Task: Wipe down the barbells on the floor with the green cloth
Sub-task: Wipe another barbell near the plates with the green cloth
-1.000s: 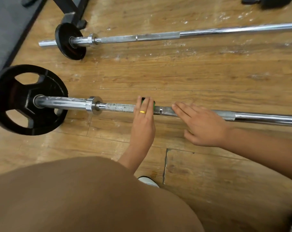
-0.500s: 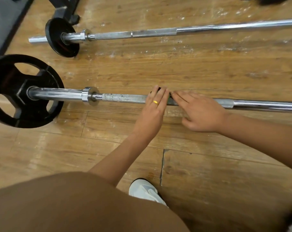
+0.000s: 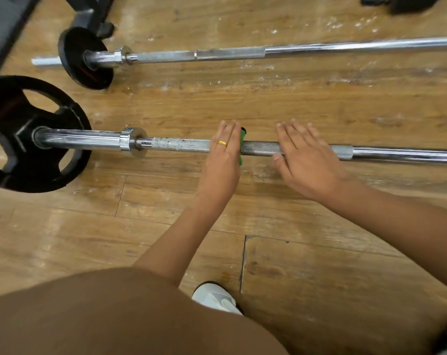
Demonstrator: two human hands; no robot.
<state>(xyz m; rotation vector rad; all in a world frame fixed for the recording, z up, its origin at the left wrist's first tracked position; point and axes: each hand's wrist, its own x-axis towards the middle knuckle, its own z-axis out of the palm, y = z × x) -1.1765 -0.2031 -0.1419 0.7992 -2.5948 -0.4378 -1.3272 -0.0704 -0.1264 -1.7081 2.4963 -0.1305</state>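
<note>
The left hand (image 3: 223,160), fingers flat, has slid the green cloth (image 3: 242,143) back toward 9 o'clock along the near barbell (image 3: 181,146) — away from the right hand (image 3: 307,160), flat and steadying the shaft — another wiping pass; the far barbell (image 3: 243,53) at 12 o'clock waits

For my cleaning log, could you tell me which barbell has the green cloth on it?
The nearer barbell, with the larger plate: the left hand presses the green cloth onto it; the farther barbell lies untouched.
</note>
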